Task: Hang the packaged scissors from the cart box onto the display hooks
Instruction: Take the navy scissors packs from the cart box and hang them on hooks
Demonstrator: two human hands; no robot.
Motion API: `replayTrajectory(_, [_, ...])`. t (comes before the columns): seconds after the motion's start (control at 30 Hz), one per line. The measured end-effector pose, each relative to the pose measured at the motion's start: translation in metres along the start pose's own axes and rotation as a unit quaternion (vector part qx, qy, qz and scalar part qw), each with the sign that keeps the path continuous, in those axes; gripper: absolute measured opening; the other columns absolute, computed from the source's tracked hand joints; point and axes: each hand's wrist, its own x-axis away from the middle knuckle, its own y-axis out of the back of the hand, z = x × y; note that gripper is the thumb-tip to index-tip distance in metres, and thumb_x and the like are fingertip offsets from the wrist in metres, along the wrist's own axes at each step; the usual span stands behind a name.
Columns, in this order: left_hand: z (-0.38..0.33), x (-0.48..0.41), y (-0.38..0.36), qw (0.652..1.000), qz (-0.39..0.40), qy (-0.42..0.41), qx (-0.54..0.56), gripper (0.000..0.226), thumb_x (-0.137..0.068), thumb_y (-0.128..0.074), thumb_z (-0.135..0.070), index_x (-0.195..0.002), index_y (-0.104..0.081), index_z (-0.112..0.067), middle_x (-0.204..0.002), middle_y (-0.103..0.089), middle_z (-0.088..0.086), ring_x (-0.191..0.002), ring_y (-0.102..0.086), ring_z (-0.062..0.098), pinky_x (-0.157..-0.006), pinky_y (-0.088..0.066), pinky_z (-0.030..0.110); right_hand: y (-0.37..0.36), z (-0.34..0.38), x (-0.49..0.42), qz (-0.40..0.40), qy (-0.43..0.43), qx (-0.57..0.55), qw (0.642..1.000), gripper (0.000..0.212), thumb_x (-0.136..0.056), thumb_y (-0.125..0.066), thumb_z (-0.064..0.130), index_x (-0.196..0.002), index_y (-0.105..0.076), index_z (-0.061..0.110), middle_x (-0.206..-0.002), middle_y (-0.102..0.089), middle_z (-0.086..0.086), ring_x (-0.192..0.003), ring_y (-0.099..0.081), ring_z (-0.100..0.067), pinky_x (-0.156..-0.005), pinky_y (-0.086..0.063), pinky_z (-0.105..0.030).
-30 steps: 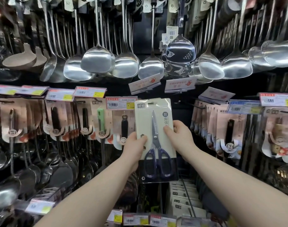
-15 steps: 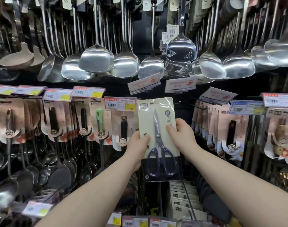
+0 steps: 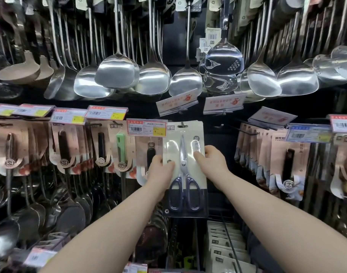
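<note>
Two pinches on scissors pack (image 3: pixel 184 143), left hand (image 3: pixel 159 174), right hand (image 3: pixel 213 163)

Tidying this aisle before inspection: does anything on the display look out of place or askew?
Two price tags below the steel spatulas are flipped up, print upside down. One green-handled utensil hangs among dark-handled ones. The scissors pack looks straight.

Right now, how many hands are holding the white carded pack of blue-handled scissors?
2. The left hand holds the white carded pack of blue-handled scissors by its left edge; the right hand by its right edge. No other hand shows.
</note>
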Motion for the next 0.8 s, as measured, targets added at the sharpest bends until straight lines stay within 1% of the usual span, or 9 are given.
replayTrajectory(0.07, [-0.001, -0.005, 0.0, 0.998, -0.025, -0.017, -0.049, 0.017, -0.089, -0.054, -0.015, -0.105, -0.053, -0.015, -0.102, -0.064, 0.006, -0.096, -0.062, 0.029, -0.087, -0.051, 0.04, -0.002, -0.003, -0.004, 0.007, -0.017, 0.006, 1.0, 0.009, -0.09, -0.053, 0.027, -0.091, -0.052, 0.018, -0.08, -0.053, 0.008, -0.068, -0.049, -0.006, -0.055, -0.038, -0.023])
replayTrajectory(0.13, [-0.002, -0.01, 0.002, 0.995, -0.033, -0.027, -0.093, 0.023, -0.089, -0.056, -0.014, -0.112, -0.055, -0.011, -0.105, -0.064, 0.007, -0.099, -0.061, 0.029, -0.087, -0.05, 0.037, -0.005, -0.006, -0.008, 0.007, -0.028, 0.006, 1.0, 0.013, -0.089, -0.054, 0.028, -0.096, -0.051, 0.018, -0.082, -0.054, 0.008, -0.069, -0.051, -0.005, -0.056, -0.04, -0.024])
replayTrajectory(0.2, [-0.003, -0.014, 0.004, 0.991, -0.032, -0.031, -0.127, 0.03, -0.09, -0.057, -0.017, -0.119, -0.055, -0.009, -0.112, -0.064, 0.009, -0.104, -0.06, 0.03, -0.089, -0.05, 0.037, -0.008, -0.009, -0.012, 0.005, -0.035, 0.009, 0.999, 0.014, -0.089, -0.056, 0.029, -0.095, -0.051, 0.017, -0.083, -0.055, 0.007, -0.07, -0.051, -0.006, -0.056, -0.041, -0.024])
replayTrajectory(0.3, [-0.004, -0.022, 0.006, 0.984, -0.025, -0.033, -0.176, 0.031, -0.092, -0.058, -0.02, -0.121, -0.056, -0.009, -0.118, -0.064, 0.009, -0.109, -0.059, 0.029, -0.09, -0.049, 0.036, -0.012, -0.011, -0.019, 0.008, -0.039, 0.017, 0.999, 0.014, -0.09, -0.055, 0.029, -0.093, -0.05, 0.017, -0.081, -0.054, 0.008, -0.07, -0.051, -0.007, -0.054, -0.04, -0.024])
replayTrajectory(0.4, [-0.005, -0.028, 0.006, 0.977, -0.024, -0.034, -0.208, 0.032, -0.091, -0.06, -0.023, -0.119, -0.058, -0.008, -0.118, -0.066, 0.011, -0.109, -0.06, 0.031, -0.094, -0.049, 0.039, -0.015, -0.012, -0.024, 0.008, -0.044, 0.028, 0.999, 0.014, -0.091, -0.054, 0.03, -0.093, -0.05, 0.016, -0.084, -0.055, 0.006, -0.073, -0.052, -0.01, -0.054, -0.038, -0.024])
replayTrajectory(0.6, [-0.005, -0.031, 0.007, 0.969, -0.011, -0.049, -0.243, 0.032, -0.093, -0.058, -0.025, -0.12, -0.057, -0.008, -0.118, -0.066, 0.011, -0.109, -0.059, 0.03, -0.09, -0.048, 0.035, -0.016, -0.013, -0.027, 0.0, -0.053, 0.041, 0.998, 0.018, -0.09, -0.055, 0.031, -0.098, -0.051, 0.015, -0.094, -0.059, 0.001, -0.076, -0.053, -0.013, -0.053, -0.038, -0.023])
replayTrajectory(0.67, [-0.004, -0.027, 0.007, 0.97, -0.011, -0.052, -0.239, 0.037, -0.093, -0.059, -0.025, -0.125, -0.053, -0.008, -0.122, -0.063, 0.011, -0.114, -0.058, 0.03, -0.091, -0.046, 0.035, -0.014, -0.011, -0.026, -0.001, -0.054, 0.058, 0.997, 0.022, -0.09, -0.055, 0.032, -0.103, -0.053, 0.014, -0.099, -0.061, -0.001, -0.081, -0.054, -0.016, -0.056, -0.038, -0.026])
replayTrajectory(0.73, [-0.004, -0.021, 0.008, 0.972, -0.009, -0.058, -0.228, 0.046, -0.093, -0.06, -0.026, -0.132, -0.047, -0.007, -0.128, -0.06, 0.01, -0.119, -0.055, 0.029, -0.093, -0.044, 0.034, -0.012, -0.009, -0.024, 0.001, -0.051, 0.09, 0.995, 0.029, -0.091, -0.053, 0.034, -0.113, -0.053, 0.014, -0.108, -0.063, -0.002, -0.091, -0.057, -0.02, -0.066, -0.041, -0.028])
replayTrajectory(0.8, [-0.004, -0.014, 0.009, 0.972, -0.006, -0.069, -0.225, 0.051, -0.093, -0.06, -0.027, -0.136, -0.042, -0.007, -0.133, -0.055, 0.01, -0.121, -0.053, 0.029, -0.091, -0.042, 0.032, -0.009, -0.007, -0.019, 0.005, -0.047, 0.13, 0.99, 0.038, -0.092, -0.052, 0.037, -0.122, -0.05, 0.014, -0.116, -0.063, -0.003, -0.102, -0.059, -0.023, -0.074, -0.045, -0.031])
